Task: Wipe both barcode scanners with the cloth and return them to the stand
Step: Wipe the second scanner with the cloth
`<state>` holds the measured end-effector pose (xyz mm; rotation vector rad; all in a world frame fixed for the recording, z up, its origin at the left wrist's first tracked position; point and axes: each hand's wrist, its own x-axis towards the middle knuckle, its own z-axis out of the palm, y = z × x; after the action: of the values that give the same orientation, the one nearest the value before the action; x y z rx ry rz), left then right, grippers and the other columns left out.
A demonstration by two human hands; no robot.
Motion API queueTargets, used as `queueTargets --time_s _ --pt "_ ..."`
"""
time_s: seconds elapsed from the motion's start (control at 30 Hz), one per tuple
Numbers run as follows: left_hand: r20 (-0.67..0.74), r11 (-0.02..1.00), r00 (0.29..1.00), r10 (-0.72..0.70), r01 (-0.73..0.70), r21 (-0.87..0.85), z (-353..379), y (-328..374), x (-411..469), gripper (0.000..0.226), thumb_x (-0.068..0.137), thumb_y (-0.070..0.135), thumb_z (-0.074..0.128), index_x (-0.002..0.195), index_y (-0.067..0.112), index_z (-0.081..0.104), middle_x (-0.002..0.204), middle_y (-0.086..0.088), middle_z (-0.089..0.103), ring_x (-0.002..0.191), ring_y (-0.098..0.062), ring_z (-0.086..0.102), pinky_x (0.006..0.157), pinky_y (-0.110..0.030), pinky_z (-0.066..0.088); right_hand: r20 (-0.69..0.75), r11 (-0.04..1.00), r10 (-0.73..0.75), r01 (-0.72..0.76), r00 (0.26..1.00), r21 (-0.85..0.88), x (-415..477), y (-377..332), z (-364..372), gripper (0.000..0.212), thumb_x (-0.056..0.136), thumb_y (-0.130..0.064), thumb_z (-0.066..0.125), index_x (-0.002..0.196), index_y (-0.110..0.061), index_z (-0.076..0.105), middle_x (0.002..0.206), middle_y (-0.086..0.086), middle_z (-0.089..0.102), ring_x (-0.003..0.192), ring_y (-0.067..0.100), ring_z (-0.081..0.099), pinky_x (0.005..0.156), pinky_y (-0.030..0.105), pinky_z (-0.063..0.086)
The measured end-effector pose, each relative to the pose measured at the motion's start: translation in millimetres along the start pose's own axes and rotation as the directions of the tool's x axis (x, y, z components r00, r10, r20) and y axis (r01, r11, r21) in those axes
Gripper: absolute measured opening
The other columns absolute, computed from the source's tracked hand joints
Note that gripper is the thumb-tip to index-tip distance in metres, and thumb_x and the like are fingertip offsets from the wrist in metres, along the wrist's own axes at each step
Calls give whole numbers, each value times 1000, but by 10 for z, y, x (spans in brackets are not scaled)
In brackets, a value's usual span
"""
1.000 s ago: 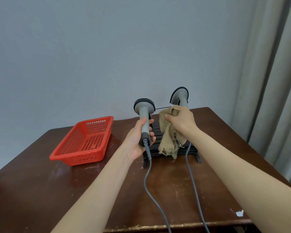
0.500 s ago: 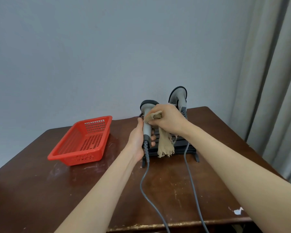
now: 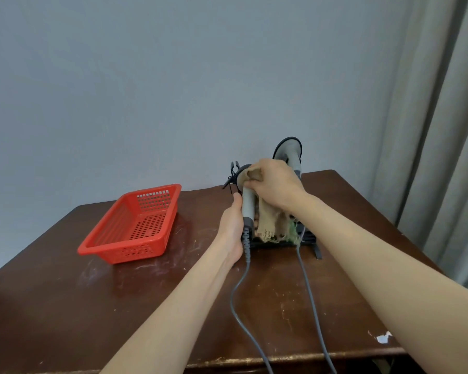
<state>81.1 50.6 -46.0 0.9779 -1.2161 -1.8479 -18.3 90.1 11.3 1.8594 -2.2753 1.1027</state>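
My left hand (image 3: 233, 228) grips the handle of a grey barcode scanner (image 3: 247, 203), held upright above the table. My right hand (image 3: 274, 184) holds a tan frayed cloth (image 3: 270, 225) bunched against the scanner's head, and the cloth's loose end hangs down in front of the black stand (image 3: 312, 242). A second grey scanner (image 3: 288, 149) sits upright in the stand behind my right hand. Each scanner has a grey cable running toward the table's near edge.
A red plastic basket (image 3: 135, 225) sits on the dark wooden table (image 3: 65, 306) to the left of the scanners. Grey curtains (image 3: 449, 130) hang at the right. A grey wall stands just behind the table.
My right hand moved the cloth from the right scanner's side onto the head of the held scanner. My left hand tilted the scanner slightly right and lower.
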Motion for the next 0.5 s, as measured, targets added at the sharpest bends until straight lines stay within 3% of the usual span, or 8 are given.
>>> queueTargets --time_s 0.1,0.17,0.23,0.3,0.33,0.4,0.5 --pt "44 996 999 -19 22 -84 26 20 -5 55 98 52 33 85 7 60 55 -5 53 42 -15 46 36 -20 39 -68 999 -32 31 997 -13 -18 -11 63 10 91 -25 59 90 -16 65 92 -2 57 92 23 57 76 33 44" --pt "50 983 999 -21 30 -181 -21 32 34 57 96 56 33 87 7 60 55 -6 53 40 -15 46 34 -19 38 71 987 -76 65 995 147 -92 -4 102 8 89 -23 62 83 -18 61 85 -2 59 86 23 60 75 35 49" --pt "54 960 998 -32 46 -276 -107 58 87 63 92 63 35 92 8 65 66 -9 62 46 -18 54 38 -21 42 278 943 -127 29 952 330 -157 51 124 18 85 -14 67 82 2 60 81 20 62 74 24 64 72 34 52" --pt "89 945 995 -48 75 -319 -175 87 121 69 89 68 37 100 8 67 79 -10 66 52 -20 58 43 -23 45 393 957 -139 22 909 288 -134 172 97 30 80 -13 67 83 14 54 78 28 57 69 21 59 75 39 52" --pt "109 940 992 -59 92 -330 -190 107 106 67 88 68 40 98 7 66 77 -8 63 48 -17 54 39 -20 42 391 982 -114 45 913 183 -94 222 89 28 79 -16 67 81 9 55 76 21 60 73 20 59 77 38 51" --pt "137 933 987 -83 125 -338 -198 139 69 55 87 60 50 89 6 62 64 -3 51 38 -10 42 31 -16 34 230 999 -55 53 972 12 -16 265 70 12 81 -22 65 82 -10 66 88 5 68 87 22 63 83 40 52" --pt "144 937 984 -104 145 -317 -199 161 25 38 88 42 60 91 4 56 61 -2 44 39 -8 40 32 -15 35 -51 980 34 -23 998 200 57 202 76 11 86 -17 59 93 -18 68 92 4 70 91 25 62 81 42 52"
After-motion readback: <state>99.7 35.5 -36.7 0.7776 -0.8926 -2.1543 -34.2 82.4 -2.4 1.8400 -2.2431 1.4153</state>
